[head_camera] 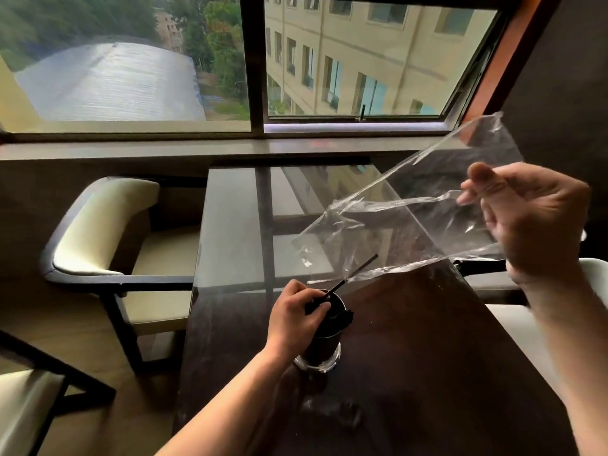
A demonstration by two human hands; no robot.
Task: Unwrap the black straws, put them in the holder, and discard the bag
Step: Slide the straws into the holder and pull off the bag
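The holder (324, 345), a dark glass with a clear thick base, stands on the dark glossy surface (427, 373) at about 6 o'clock from the middle of the view. The left hand (296, 315) sits at the holder's rim on its 9 o'clock side, with fingers curled round the black straws (358, 268) where they enter the mouth. One straw slants up out of the grip toward 1 o'clock, and a darker clump of straw ends shows at the rim's 3 o'clock edge. The right hand (539, 225) is raised well apart from the left, out at 2 o'clock from the holder. Its thumb and forefinger pinch the edge of the clear bag (394, 225). The bag hangs in the air, stretched from that hand toward 9 o'clock, and its crumpled lower edge crosses the slanting straw just above the left hand. The straw's tip may still lie inside the plastic, though the clear film makes that hard to judge. A cream-cushioned chair (108, 232) stands at 9 o'clock beside the surface, and a window (131, 77) runs across at 12 o'clock.
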